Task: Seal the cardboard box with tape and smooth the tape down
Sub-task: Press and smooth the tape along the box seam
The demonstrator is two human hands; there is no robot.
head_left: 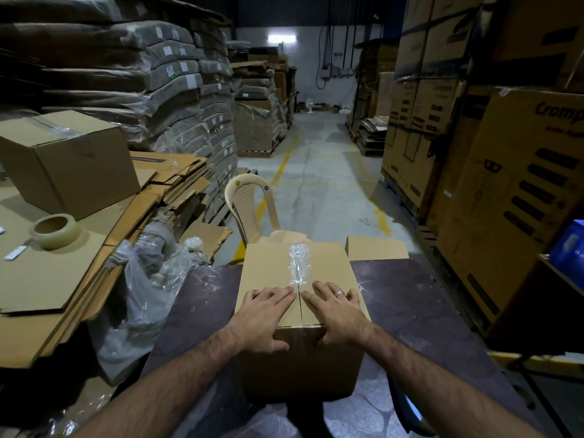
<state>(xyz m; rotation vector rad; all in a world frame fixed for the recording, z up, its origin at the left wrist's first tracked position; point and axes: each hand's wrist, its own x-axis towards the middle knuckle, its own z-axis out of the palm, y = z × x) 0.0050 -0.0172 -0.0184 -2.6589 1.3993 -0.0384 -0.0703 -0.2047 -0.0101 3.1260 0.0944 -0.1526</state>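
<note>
A brown cardboard box (268, 267) stands on the dark table (410, 311) in front of me, flaps closed. A strip of clear tape (297, 263) runs along the centre seam, wrinkled at the far half. My left hand (265, 314) lies flat on the near left part of the lid, thumb over the front face. My right hand (336, 311), with a ring, lies flat on the near right part, fingers spread beside the seam. A roll of clear tape (55, 230) rests on flat cardboard at the left, out of both hands.
Flattened cardboard sheets (63, 279) and a sealed box (69, 159) fill the left bench. Crumpled plastic wrap (148, 279) hangs beside the table. A beige plastic chair (249, 210) stands behind the box. Tall stacked cartons (505, 200) line the right; an aisle runs ahead.
</note>
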